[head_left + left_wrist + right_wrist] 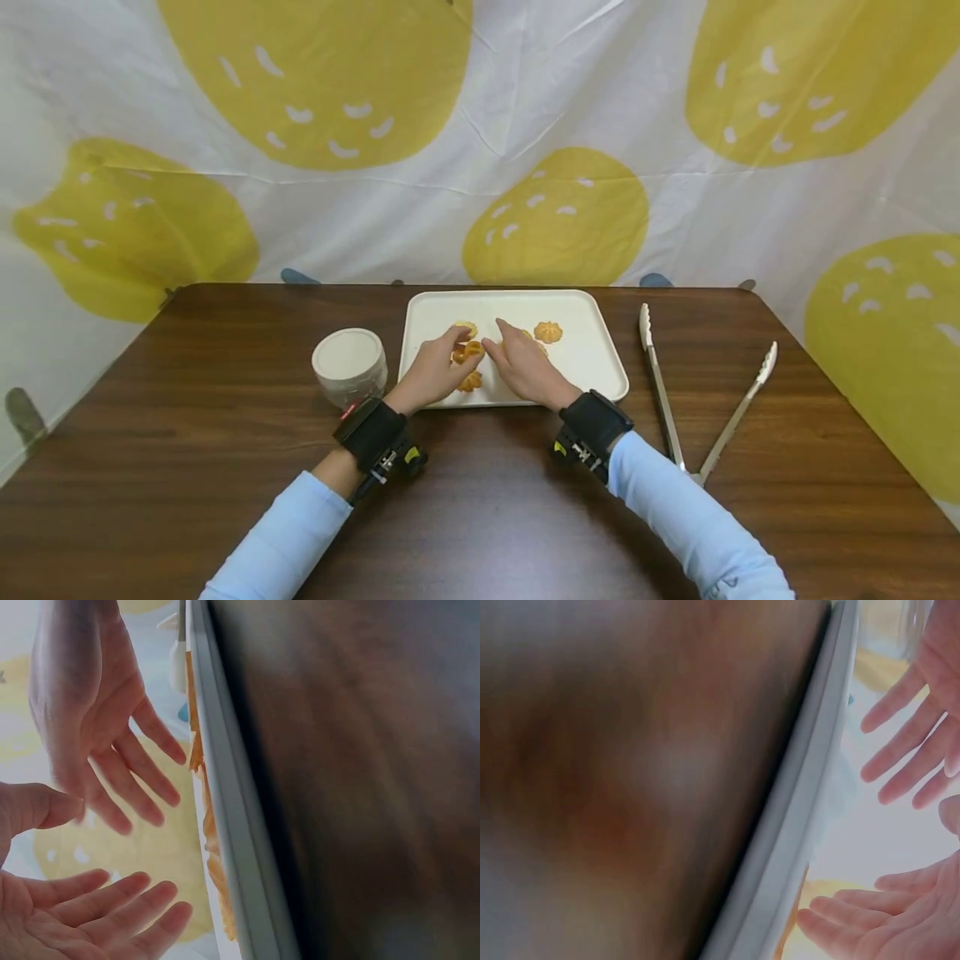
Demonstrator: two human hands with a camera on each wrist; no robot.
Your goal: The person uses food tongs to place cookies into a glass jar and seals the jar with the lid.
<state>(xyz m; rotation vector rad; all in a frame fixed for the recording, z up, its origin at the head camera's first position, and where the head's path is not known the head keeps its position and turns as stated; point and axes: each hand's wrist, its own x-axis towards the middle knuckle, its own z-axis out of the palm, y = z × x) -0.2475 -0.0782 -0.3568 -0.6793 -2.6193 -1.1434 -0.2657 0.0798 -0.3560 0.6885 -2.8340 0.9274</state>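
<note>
My left hand (437,367) and right hand (527,369) hover over a white tray (581,367), palms turned toward each other. In the left wrist view, the fingers of both are spread and hold nothing. On the tray lie several golden-brown, ridged, flower-shaped cookies. One cookie (470,382) shows beside my left hand's fingers, and another cookie (548,332) lies just beyond my right hand. More cookies between the hands are partly hidden by the fingers.
Left of the tray stands a clear round jar with a white lid (348,354). Metal tongs (660,392) with pale tips lie spread apart on the right of the brown wooden table (187,450). A white cloth with yellow shapes (555,217) hangs behind.
</note>
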